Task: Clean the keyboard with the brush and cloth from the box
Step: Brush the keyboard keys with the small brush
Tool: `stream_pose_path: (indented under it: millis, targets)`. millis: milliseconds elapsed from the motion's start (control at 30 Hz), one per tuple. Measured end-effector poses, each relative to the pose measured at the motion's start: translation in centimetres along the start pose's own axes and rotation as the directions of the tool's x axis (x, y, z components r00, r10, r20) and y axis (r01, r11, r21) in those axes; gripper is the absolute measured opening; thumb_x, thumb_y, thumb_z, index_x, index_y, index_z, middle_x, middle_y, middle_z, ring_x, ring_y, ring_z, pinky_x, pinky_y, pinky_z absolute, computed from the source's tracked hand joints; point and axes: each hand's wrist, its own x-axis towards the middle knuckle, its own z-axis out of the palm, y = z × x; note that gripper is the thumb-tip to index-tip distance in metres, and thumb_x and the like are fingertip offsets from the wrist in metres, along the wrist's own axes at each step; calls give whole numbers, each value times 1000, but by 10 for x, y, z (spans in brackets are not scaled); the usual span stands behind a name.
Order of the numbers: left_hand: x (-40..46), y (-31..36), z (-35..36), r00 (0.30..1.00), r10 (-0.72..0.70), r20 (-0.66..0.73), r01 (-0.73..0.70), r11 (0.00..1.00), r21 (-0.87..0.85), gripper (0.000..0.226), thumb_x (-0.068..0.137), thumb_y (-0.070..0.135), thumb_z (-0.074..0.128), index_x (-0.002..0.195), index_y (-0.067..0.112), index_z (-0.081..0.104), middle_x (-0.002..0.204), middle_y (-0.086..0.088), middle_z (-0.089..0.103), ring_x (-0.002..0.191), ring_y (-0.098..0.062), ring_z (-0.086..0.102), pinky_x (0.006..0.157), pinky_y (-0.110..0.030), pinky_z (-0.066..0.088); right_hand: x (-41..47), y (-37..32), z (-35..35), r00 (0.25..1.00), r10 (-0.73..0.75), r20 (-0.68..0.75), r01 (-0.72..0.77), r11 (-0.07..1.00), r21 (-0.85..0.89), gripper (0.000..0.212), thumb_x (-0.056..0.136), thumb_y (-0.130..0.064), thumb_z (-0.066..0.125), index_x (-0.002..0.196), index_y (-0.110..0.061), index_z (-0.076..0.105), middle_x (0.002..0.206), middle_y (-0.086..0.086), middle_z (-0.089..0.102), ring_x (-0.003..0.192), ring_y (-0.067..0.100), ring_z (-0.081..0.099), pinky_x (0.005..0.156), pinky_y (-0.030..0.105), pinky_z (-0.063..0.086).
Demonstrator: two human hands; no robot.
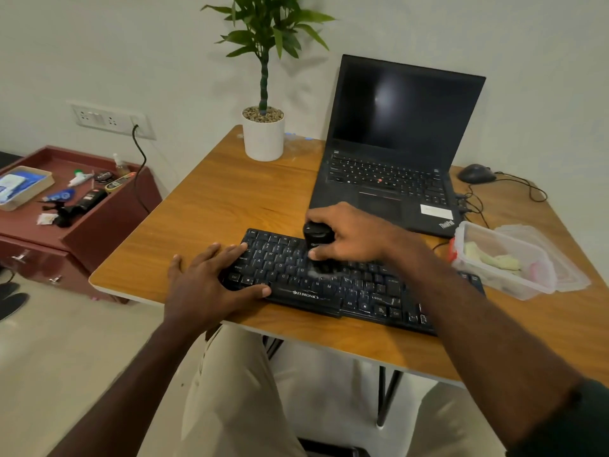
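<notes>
Your keyboard (333, 285) lies near the table's (211, 206) front edge, its long axis running from near left to far right. Your left hand (211, 278) rests flat and relaxed on its left end. Your right hand (349, 235) grips the black brush (318, 237) over the middle keys; unbrushed keys lie both ways. The bristles blur. The cloth (494, 258) sits in the box (504, 262) just right, dim through plastic.

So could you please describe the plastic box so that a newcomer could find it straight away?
Start at the wooden table and go to its right edge, right of the keyboard. The box sits there in front of the laptop. It is the only clear container, with pale cloth inside.
</notes>
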Motion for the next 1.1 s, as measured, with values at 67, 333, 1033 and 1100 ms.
stream_pose_path:
  millis: [67, 333, 1033, 1100]
  targets:
    - [0, -1, 0, 1000, 0, -9, 0, 1000, -1, 107, 52, 97, 40, 144, 42, 45, 153, 2, 44, 145, -15, 31, 121, -54, 3, -4, 7, -9, 1000, 20, 5, -20, 1000, 2, 24, 83, -26, 81, 89, -18, 59, 82, -5, 63, 76, 14, 63, 66, 36, 49]
    - [0, 0, -1, 1000, 3, -2, -3, 1000, -1, 108, 52, 96, 40, 145, 41, 45, 153, 0, 44, 145, -17, 31, 120, -54, 4, -3, -8, 26, 982, -45, -186, 76, 983, 165, 26, 89, -34, 75, 101, -24, 53, 92, -3, 65, 83, 15, 66, 69, 38, 58]
    - [1, -1, 2, 1000, 16, -16, -16, 1000, 15, 106, 53, 96, 42, 143, 41, 46, 152, -2, 46, 144, -19, 34, 119, -56, 7, -46, 28, 8, 992, 46, -120, -15, 970, 244, 21, 89, -22, 77, 99, -16, 59, 89, -4, 65, 83, 12, 65, 71, 32, 53]
    - [1, -2, 3, 1000, 12, -13, -12, 1000, 24, 106, 53, 96, 41, 144, 41, 45, 153, -2, 45, 144, -19, 34, 119, -55, 7, -57, 36, -8, 995, 97, -37, -89, 981, 171, 20, 87, -21, 78, 96, -16, 62, 89, -2, 65, 83, 15, 66, 74, 39, 56]
